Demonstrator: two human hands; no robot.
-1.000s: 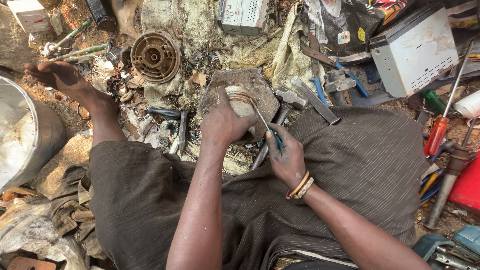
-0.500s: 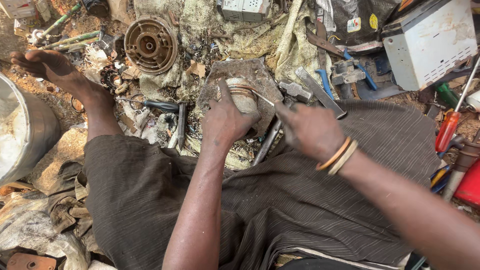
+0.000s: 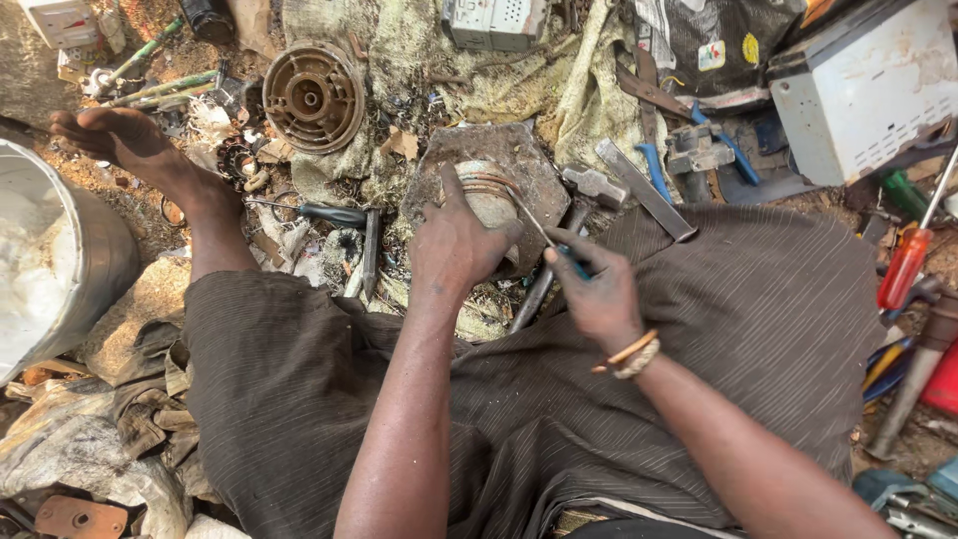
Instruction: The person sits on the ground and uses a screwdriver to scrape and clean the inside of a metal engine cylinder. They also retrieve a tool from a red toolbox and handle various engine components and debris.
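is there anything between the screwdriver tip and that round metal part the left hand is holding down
Nothing visible. The right hand holds the thin screwdriver, and its shaft runs straight to the top of the round metal part. The left hand grips that part from the near side, its fingers beside the tip, not across it.

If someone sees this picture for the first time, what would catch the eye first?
In the centre, the left hand grips a round metal part on a flat stone, while the right hand pokes it with a thin screwdriver. Upper left lies a ribbed round casing.
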